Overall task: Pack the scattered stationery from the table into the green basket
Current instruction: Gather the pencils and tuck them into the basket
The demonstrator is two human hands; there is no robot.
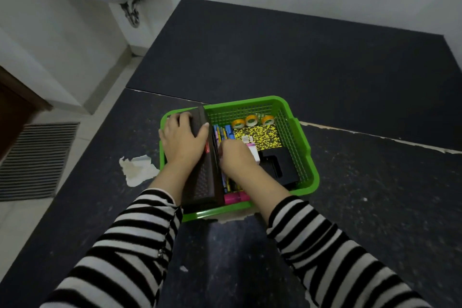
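Green basket [302, 132] crowded: left hand [183, 139] grip grasping brown book [206, 170] upright, right hand [236, 156] grip unclear.

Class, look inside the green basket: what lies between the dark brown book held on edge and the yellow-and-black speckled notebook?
In the head view, a row of coloured pens lies between the dark brown book and the speckled notebook, partly covered by the right hand.

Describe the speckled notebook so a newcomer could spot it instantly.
Find the green basket on the dark table. Along its far wall stand three tape rolls; the notebook lies flat just in front of them. It alone has a yellow-and-black speckled cover.
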